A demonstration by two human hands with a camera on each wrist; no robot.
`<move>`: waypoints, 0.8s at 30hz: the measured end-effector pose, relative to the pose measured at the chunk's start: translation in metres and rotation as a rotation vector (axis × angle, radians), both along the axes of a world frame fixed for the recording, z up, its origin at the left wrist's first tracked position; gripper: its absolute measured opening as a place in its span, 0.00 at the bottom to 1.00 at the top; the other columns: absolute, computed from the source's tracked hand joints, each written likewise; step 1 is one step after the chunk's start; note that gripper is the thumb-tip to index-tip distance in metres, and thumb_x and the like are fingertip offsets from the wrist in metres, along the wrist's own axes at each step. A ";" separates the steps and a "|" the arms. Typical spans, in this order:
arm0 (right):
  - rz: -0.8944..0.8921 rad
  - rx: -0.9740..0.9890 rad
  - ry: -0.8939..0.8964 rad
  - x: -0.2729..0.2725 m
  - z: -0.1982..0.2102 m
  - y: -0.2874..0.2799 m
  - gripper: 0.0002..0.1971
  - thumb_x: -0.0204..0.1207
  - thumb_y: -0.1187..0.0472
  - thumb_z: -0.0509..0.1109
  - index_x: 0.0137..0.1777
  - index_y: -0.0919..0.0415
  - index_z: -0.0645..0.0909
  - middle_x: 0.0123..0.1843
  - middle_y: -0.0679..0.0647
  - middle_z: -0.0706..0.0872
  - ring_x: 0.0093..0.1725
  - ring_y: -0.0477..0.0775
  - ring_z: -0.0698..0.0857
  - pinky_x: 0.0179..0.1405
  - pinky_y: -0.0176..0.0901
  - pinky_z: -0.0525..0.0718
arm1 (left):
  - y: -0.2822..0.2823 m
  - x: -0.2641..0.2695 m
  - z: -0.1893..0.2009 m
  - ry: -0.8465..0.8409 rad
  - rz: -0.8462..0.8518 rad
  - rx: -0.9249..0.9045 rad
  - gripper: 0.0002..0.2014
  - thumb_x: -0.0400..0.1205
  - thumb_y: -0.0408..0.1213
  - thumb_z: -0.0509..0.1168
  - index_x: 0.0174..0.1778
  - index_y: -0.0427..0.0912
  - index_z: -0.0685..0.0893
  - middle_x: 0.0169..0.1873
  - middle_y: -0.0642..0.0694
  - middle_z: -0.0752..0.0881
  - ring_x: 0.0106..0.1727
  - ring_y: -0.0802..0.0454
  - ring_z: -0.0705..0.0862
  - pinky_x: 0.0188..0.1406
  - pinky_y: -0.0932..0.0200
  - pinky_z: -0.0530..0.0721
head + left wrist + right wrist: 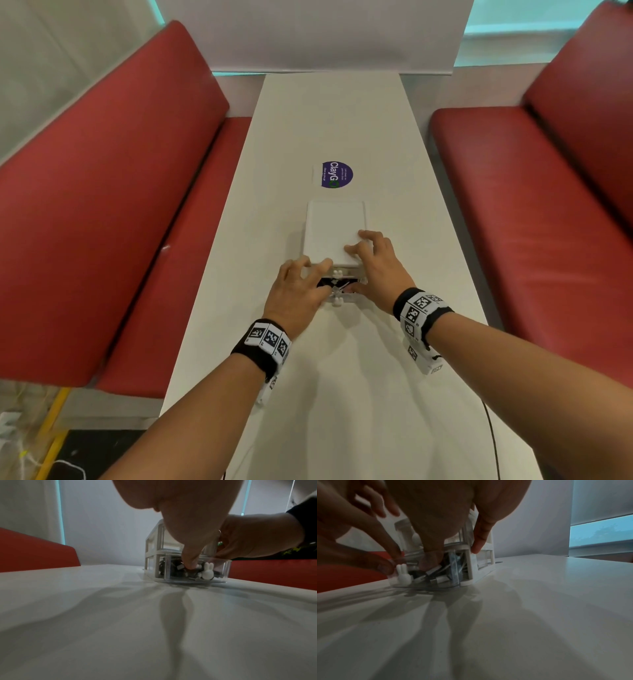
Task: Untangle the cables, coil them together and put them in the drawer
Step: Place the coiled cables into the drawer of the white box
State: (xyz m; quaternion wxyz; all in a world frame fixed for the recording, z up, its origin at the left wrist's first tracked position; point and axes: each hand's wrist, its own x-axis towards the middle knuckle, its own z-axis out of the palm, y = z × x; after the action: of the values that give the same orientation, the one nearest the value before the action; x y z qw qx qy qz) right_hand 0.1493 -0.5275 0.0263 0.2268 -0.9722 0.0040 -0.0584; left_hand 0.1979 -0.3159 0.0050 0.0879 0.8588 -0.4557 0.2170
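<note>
A small white drawer unit (pixel 335 229) stands mid-table. Its clear lower drawer (pixel 346 299), with a white rabbit knob (pixel 207 572), is pulled partly out toward me. Coiled black and white cables (pixel 435 574) lie inside it. My left hand (pixel 313 274) rests its fingers on the unit's near-left corner, and one digit presses down on the cables (pixel 176 568) in the drawer. My right hand (pixel 359 260) spreads its fingers (pixel 481 538) over the unit's top and right side, its thumb reaching into the drawer. Neither hand grips anything.
The white table (pixel 342 377) is narrow, with red benches (pixel 120 205) close on both sides. A purple sticker (pixel 336 174) lies beyond the unit. A thin black cord (pixel 491 438) runs over the table's near-right edge.
</note>
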 end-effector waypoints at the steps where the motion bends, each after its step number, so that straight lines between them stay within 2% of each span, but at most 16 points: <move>1: 0.002 0.008 -0.003 0.000 0.000 -0.001 0.39 0.62 0.55 0.88 0.72 0.61 0.76 0.79 0.66 0.68 0.71 0.71 0.73 0.61 0.64 0.86 | -0.001 0.001 0.001 -0.001 -0.020 -0.014 0.06 0.74 0.38 0.79 0.37 0.52 0.88 0.79 0.54 0.72 0.74 0.35 0.69 0.73 0.45 0.67; 3: 0.008 0.039 -0.011 -0.002 0.001 -0.002 0.36 0.65 0.56 0.87 0.71 0.59 0.77 0.79 0.65 0.67 0.71 0.70 0.73 0.60 0.64 0.86 | -0.004 0.003 0.006 0.074 -0.050 -0.021 0.07 0.79 0.37 0.74 0.35 0.50 0.87 0.85 0.55 0.69 0.84 0.28 0.62 0.81 0.40 0.64; 4: 0.016 0.051 -0.012 -0.003 0.002 -0.003 0.34 0.67 0.54 0.85 0.71 0.58 0.76 0.79 0.64 0.67 0.72 0.69 0.72 0.61 0.64 0.86 | -0.005 0.005 0.008 0.121 -0.061 -0.002 0.08 0.80 0.36 0.73 0.35 0.49 0.87 0.85 0.54 0.69 0.85 0.27 0.61 0.80 0.37 0.68; 6: 0.048 0.054 0.000 -0.006 0.004 -0.006 0.34 0.71 0.49 0.82 0.74 0.56 0.74 0.80 0.63 0.64 0.75 0.68 0.70 0.66 0.61 0.84 | -0.007 0.006 0.012 0.174 -0.041 0.057 0.06 0.78 0.35 0.76 0.37 0.49 0.89 0.84 0.55 0.71 0.85 0.28 0.63 0.71 0.35 0.78; 8: 0.088 0.043 0.034 -0.009 0.006 -0.010 0.40 0.68 0.45 0.82 0.77 0.56 0.71 0.82 0.62 0.62 0.76 0.67 0.70 0.69 0.59 0.81 | -0.010 0.008 0.015 0.197 -0.003 0.070 0.06 0.74 0.34 0.78 0.40 0.51 0.91 0.81 0.55 0.75 0.82 0.29 0.69 0.65 0.37 0.81; 9: 0.098 0.036 0.043 -0.009 0.007 -0.011 0.42 0.66 0.46 0.84 0.77 0.56 0.70 0.82 0.62 0.62 0.75 0.67 0.70 0.68 0.60 0.82 | -0.011 0.008 0.015 0.198 0.007 0.060 0.09 0.72 0.33 0.79 0.43 0.51 0.90 0.79 0.55 0.77 0.80 0.29 0.72 0.64 0.38 0.82; 12: 0.087 -0.006 0.028 -0.007 0.010 -0.008 0.38 0.66 0.57 0.86 0.74 0.56 0.72 0.81 0.63 0.64 0.72 0.69 0.74 0.60 0.64 0.87 | -0.017 0.009 0.019 0.218 0.040 0.036 0.27 0.68 0.32 0.81 0.61 0.50 0.81 0.74 0.57 0.81 0.73 0.36 0.78 0.61 0.43 0.83; 13: 0.081 -0.011 0.019 -0.006 0.008 -0.007 0.36 0.67 0.59 0.85 0.73 0.57 0.73 0.80 0.64 0.66 0.71 0.69 0.75 0.58 0.64 0.87 | -0.018 0.011 0.020 0.234 0.052 0.027 0.31 0.68 0.33 0.82 0.63 0.50 0.77 0.72 0.56 0.82 0.70 0.38 0.79 0.58 0.46 0.83; 15: 0.068 -0.017 -0.001 -0.004 0.008 -0.004 0.33 0.68 0.61 0.85 0.71 0.58 0.75 0.79 0.65 0.68 0.69 0.70 0.76 0.56 0.65 0.88 | -0.022 0.014 0.022 0.277 0.088 -0.006 0.34 0.64 0.35 0.85 0.60 0.51 0.73 0.65 0.53 0.83 0.59 0.43 0.78 0.50 0.50 0.84; 17: 0.049 -0.005 -0.009 -0.002 0.006 -0.003 0.31 0.69 0.59 0.85 0.70 0.60 0.77 0.77 0.66 0.69 0.67 0.72 0.77 0.55 0.65 0.88 | -0.026 0.019 0.025 0.339 0.131 -0.045 0.35 0.62 0.36 0.86 0.59 0.52 0.73 0.60 0.51 0.81 0.52 0.45 0.74 0.44 0.53 0.84; 21: 0.025 -0.021 -0.015 0.005 0.005 -0.003 0.32 0.68 0.60 0.85 0.70 0.60 0.77 0.77 0.66 0.70 0.68 0.71 0.76 0.57 0.64 0.87 | -0.031 0.025 0.030 0.371 0.163 -0.041 0.33 0.61 0.34 0.86 0.59 0.50 0.80 0.58 0.49 0.80 0.52 0.45 0.72 0.39 0.55 0.83; 24: 0.011 -0.009 -0.007 0.004 0.006 -0.007 0.32 0.68 0.58 0.86 0.71 0.59 0.78 0.78 0.66 0.70 0.69 0.71 0.76 0.59 0.64 0.87 | -0.030 0.028 0.027 0.382 0.162 -0.011 0.31 0.63 0.30 0.84 0.60 0.50 0.80 0.62 0.49 0.79 0.55 0.43 0.74 0.43 0.54 0.86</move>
State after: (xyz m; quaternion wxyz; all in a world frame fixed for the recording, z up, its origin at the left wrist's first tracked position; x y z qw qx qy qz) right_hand 0.1531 -0.5344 0.0318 0.2227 -0.9730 -0.0023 -0.0606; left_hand 0.2257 -0.3460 0.0322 0.1597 0.9178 -0.3588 0.0589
